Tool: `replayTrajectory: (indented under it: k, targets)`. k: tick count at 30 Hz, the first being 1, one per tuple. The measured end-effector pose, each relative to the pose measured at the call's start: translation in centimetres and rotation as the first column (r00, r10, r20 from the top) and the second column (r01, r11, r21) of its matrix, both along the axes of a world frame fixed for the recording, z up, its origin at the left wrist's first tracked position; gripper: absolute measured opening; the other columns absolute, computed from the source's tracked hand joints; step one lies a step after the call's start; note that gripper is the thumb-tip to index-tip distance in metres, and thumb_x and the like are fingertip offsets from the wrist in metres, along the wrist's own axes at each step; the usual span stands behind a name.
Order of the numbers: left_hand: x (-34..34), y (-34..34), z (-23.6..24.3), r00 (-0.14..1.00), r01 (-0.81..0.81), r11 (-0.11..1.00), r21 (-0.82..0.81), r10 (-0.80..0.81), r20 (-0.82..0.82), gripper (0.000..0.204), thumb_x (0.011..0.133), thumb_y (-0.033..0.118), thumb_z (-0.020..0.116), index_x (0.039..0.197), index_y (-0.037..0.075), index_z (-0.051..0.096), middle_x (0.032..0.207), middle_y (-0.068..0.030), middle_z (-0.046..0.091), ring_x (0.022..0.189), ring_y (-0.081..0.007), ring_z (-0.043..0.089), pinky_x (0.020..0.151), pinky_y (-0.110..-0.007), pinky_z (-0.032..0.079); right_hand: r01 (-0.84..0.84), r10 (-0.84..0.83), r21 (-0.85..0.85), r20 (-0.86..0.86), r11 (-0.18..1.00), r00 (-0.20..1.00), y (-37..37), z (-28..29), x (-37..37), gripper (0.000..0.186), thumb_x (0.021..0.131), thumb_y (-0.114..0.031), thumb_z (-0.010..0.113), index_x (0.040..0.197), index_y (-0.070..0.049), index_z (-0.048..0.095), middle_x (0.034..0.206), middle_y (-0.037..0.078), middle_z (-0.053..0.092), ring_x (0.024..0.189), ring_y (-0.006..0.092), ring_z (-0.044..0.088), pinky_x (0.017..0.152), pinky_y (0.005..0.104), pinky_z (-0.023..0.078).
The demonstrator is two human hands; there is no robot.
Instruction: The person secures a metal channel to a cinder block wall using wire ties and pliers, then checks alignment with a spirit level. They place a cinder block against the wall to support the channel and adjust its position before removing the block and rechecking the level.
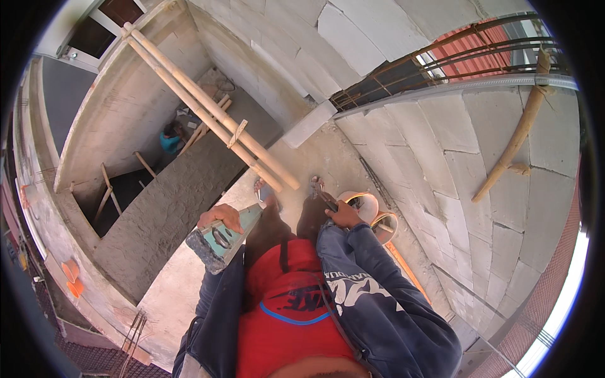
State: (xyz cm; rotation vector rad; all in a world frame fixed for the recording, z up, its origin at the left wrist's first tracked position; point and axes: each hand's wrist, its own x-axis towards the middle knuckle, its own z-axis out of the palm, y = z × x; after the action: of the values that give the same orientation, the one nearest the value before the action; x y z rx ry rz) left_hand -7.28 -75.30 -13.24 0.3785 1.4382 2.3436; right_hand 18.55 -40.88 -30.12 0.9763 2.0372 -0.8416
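My left hand (222, 218) is closed on a flat, tapering pale green tool (242, 225). Its near end is wide and caked with grey mortar, and a dark looped part shows on its face; the exact kind is unclear. On the other side, my right hand (344, 215) is closed in front of my right thigh, with something small and dark (329, 204) at its fingers that I cannot make out. Right beside that hand stand two round buckets (392, 223), pale with orange, partly covered by my sleeve.
Two long bamboo poles (208, 113) reach over a drop at left, where a person in teal (170, 137) is below. Wet grey concrete (170, 208) borders it. A block wall (428, 151) rises at right; a wooden stick (513, 142) leans there. An orange bar (406, 269) lies nearby.
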Motion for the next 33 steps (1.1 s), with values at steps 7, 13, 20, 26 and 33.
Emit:
replayTrajectory:
  k: [7, 13, 20, 26, 33]
  targets:
    - [1.0, -4.8, -13.3, 0.998, 0.069, 0.968, -0.243, -0.065, 0.023, 0.022, 0.091, 0.016, 0.073, 0.083, 0.001, 0.059, 0.07, -0.0184, 0.065, 0.06, -0.0258, 0.06, 0.06, -0.04, 0.051, -0.102, 0.075, 0.104, 0.242, 0.989, 0.967, 4.4, -25.9, 0.8, 0.055, 0.092, -0.032, 0.071, 0.128, 0.008, 0.059, 0.121, 0.035, 0.073, 0.118, 0.0494, 0.071, 0.103, 0.0555, 0.056]
    - [5.5, -3.3, -24.0, 0.968, 0.03, 0.753, -0.657, 0.141, 0.206, 0.018, 0.093, 0.013, 0.068, 0.08, 0.005, 0.057, 0.07, -0.0103, 0.058, 0.062, -0.022, 0.058, 0.058, -0.034, 0.048, -0.002, -0.056, 0.269, 0.207, 0.963, 0.977, 11.6, -43.8, -3.5, 0.055, 0.094, -0.025, 0.071, 0.136, 0.006, 0.052, 0.132, 0.034, 0.065, 0.124, 0.0493, 0.068, 0.107, 0.0529, 0.056]
    - [16.8, -2.5, -34.9, 0.957, 0.275, 0.365, -0.889, -0.015, 0.29, 0.039, 0.09, 0.043, 0.072, 0.073, 0.009, 0.062, 0.07, -0.0035, 0.058, 0.061, -0.0185, 0.058, 0.058, -0.032, 0.041, -0.062, 0.031, 0.383, 0.088, 0.922, 0.996, 16.9, -52.5, -5.9, 0.073, 0.102, -0.037, 0.071, 0.163, -0.013, 0.04, 0.163, 0.027, 0.039, 0.157, 0.0424, 0.035, 0.123, 0.0645, 0.033]
    - [22.0, 1.5, -37.4, 0.906, 0.408, 0.369, -0.835, -0.05, 0.42, 0.1, 0.088, 0.101, 0.033, 0.071, 0.006, 0.06, 0.064, -0.0061, 0.058, 0.056, -0.0213, 0.06, 0.054, -0.035, 0.043, -0.149, 0.39, 0.451, -0.507, 0.88, 0.768, 18.2, -48.6, -18.8, 0.098, 0.097, -0.059, 0.074, 0.173, -0.02, 0.027, 0.178, 0.024, 0.017, 0.166, 0.0433, 0.013, 0.133, 0.0625, 0.013]
    - [20.9, 3.9, -38.2, 0.913, 0.404, 0.296, -0.865, -0.067, 0.403, 0.098, 0.087, 0.102, 0.035, 0.072, 0.008, 0.061, 0.064, -0.0053, 0.06, 0.057, -0.0215, 0.061, 0.056, -0.035, 0.046, -0.164, 0.392, 0.499, -0.395, 0.851, 0.831, 21.4, -52.7, -22.0, 0.118, 0.092, -0.085, 0.058, 0.176, -0.013, 0.016, 0.182, 0.023, 0.005, 0.17, 0.0357, -0.001, 0.133, 0.0644, 0.002]
